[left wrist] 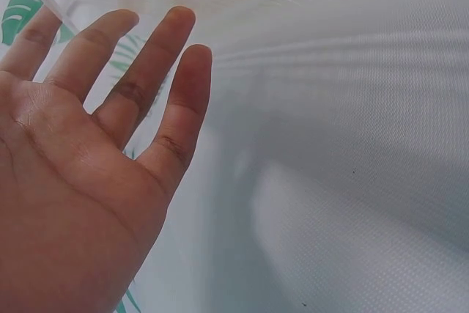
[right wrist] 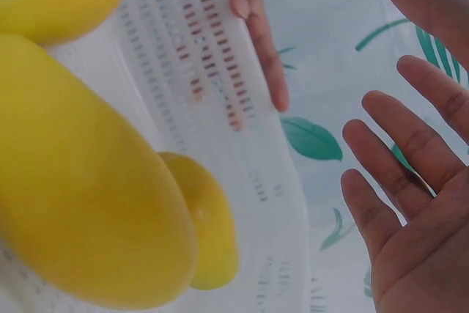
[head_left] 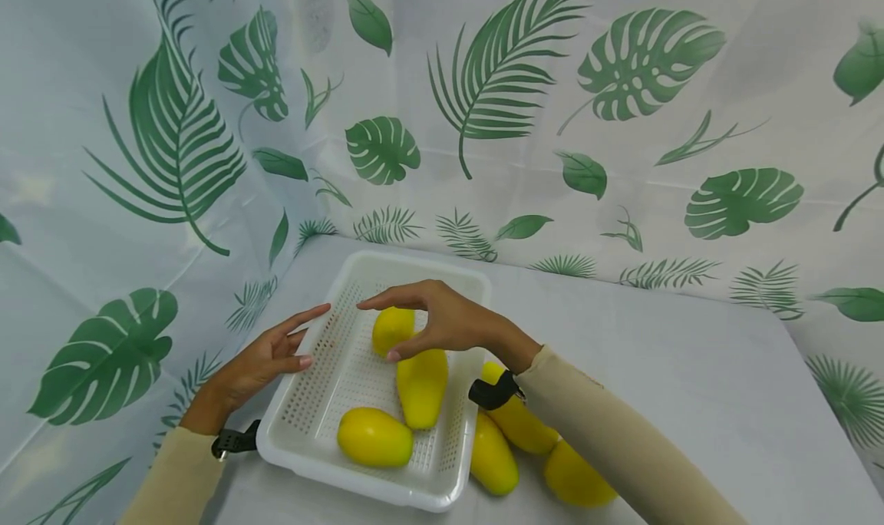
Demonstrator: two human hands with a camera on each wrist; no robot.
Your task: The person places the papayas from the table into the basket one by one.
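Observation:
A white perforated plastic basket (head_left: 314,452) holds three yellow mangoes. One mango (head_left: 375,437) lies near its front, another (head_left: 423,391) right of the middle, and a third (head_left: 392,331) farther back, partly behind my right hand. My right hand (head_left: 442,318) hovers over the back two mangoes with fingers spread and nothing held; in the right wrist view its palm (right wrist: 425,247) shows bare. At the basket's left wall is my left hand (head_left: 258,368), fingers extended along the outside. In the left wrist view that hand (left wrist: 80,166) is spread beside the perforated wall; firm contact is unclear.
Three more mangoes lie on the white table (head_left: 649,371) right of the basket: one (head_left: 493,456) against its side, one (head_left: 521,425) partly under the right forearm, one (head_left: 576,475) nearer the front. A leaf-printed curtain (head_left: 525,164) stands behind and at left.

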